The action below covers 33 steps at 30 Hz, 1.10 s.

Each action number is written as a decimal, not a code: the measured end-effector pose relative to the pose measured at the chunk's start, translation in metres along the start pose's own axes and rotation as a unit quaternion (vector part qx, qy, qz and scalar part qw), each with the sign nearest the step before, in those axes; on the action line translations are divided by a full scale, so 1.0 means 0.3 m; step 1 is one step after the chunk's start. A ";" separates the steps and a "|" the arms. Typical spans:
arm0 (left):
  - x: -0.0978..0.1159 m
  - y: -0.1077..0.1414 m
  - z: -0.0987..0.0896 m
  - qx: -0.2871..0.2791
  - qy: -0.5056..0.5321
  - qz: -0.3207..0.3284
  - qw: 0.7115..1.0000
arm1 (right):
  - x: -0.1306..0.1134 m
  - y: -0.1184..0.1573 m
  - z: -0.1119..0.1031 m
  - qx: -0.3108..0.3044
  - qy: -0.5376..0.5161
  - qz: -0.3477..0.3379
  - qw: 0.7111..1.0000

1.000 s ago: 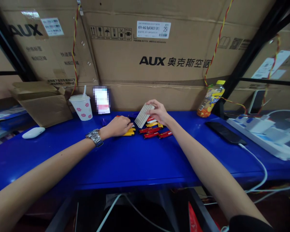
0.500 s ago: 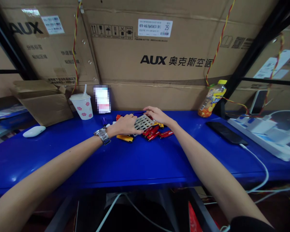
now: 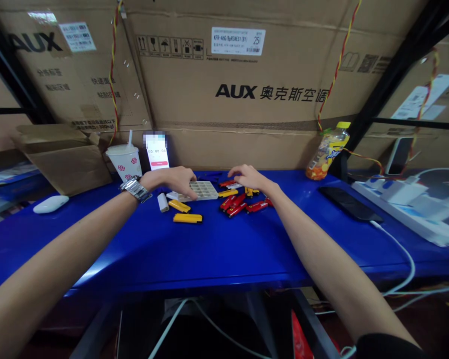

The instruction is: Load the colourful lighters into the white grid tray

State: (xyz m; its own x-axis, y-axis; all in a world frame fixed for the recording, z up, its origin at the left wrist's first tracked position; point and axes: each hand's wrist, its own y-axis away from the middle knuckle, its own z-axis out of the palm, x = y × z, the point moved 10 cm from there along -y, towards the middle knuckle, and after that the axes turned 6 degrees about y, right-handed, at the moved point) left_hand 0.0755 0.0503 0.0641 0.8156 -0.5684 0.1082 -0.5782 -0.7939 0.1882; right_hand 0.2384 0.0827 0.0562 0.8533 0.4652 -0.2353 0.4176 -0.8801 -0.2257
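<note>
Your left hand [image 3: 174, 180], with a steel wristwatch [image 3: 135, 189] on its wrist, sits at 12 o'clock, its fingers curled down onto the left end of a white plastic grid tray [image 3: 197, 190]. You cannot tell from this view whether they grip the tray or only rest on it. The tray lies flat on the blue table [image 3: 209, 249].

Your right hand [image 3: 249, 178] is at about 1 o'clock, fingers loosely spread and curved, holding nothing, just above a cluster of red plastic pieces [image 3: 234, 203]. Small yellow plastic pieces [image 3: 228, 193] lie among them, beside the tray's right end.

Just in front of the tray lie two longer yellow plastic pieces [image 3: 187, 218] and a white cylinder [image 3: 163, 202], near your left hand.

At 11 o'clock stand a lidded paper cup with a straw [image 3: 123, 162] and an upright phone [image 3: 157, 152], its screen blurred. A plastic bottle [image 3: 327, 152] stands at 1 o'clock. A white power strip [image 3: 404, 207] lies at 2 o'clock, with a black phone [image 3: 347, 204] beside it. A white computer mouse [image 3: 51, 204] sits at 10 o'clock, and AUX cartons [image 3: 232, 94] rise behind everything.
</note>
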 end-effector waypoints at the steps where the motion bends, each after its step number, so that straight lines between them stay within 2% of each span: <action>1: -0.005 -0.002 0.006 -0.008 -0.001 -0.003 1.000 | -0.011 0.000 0.000 -0.001 0.000 -0.006 1.000; 3: 0.003 -0.010 0.020 -0.014 0.007 0.005 1.000 | -0.026 0.001 -0.001 -0.002 0.003 -0.010 1.000; 8: 0.079 -0.059 0.049 -0.013 0.051 0.044 0.998 | -0.025 0.007 0.000 -0.016 0.024 -0.003 1.000; 13: 0.143 -0.117 0.031 0.034 0.011 0.066 0.997 | -0.023 0.020 -0.032 -0.008 0.056 0.000 0.998; 15: 0.153 -0.131 0.035 0.036 0.019 0.067 0.997 | -0.016 0.024 -0.036 -0.021 0.064 0.004 0.998; 18: 0.154 -0.129 0.035 0.038 0.037 0.062 0.997 | 0.013 0.031 -0.038 -0.044 0.078 0.023 0.996; 23: 0.140 -0.082 0.001 0.050 0.030 0.072 0.996 | 0.047 0.048 -0.042 -0.055 0.092 0.035 0.994; 27: 0.121 -0.066 0.016 0.018 0.029 0.059 0.998 | 0.044 0.058 -0.001 -0.103 0.127 0.048 0.985; 30: 0.118 -0.081 0.033 0.022 0.031 0.047 0.998 | 0.034 0.062 0.027 -0.136 0.165 0.061 0.975; 33: 0.117 -0.106 0.053 0.030 0.036 0.039 0.998 | 0.029 0.061 0.036 -0.140 0.190 0.061 0.970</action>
State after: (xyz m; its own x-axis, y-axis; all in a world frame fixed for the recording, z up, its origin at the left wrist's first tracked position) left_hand 0.1221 0.0520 0.0463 0.7663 -0.6139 0.1898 -0.6384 -0.7607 0.1173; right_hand 0.2501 0.0717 0.0398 0.9327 0.3353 0.1326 0.3301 -0.9420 0.0601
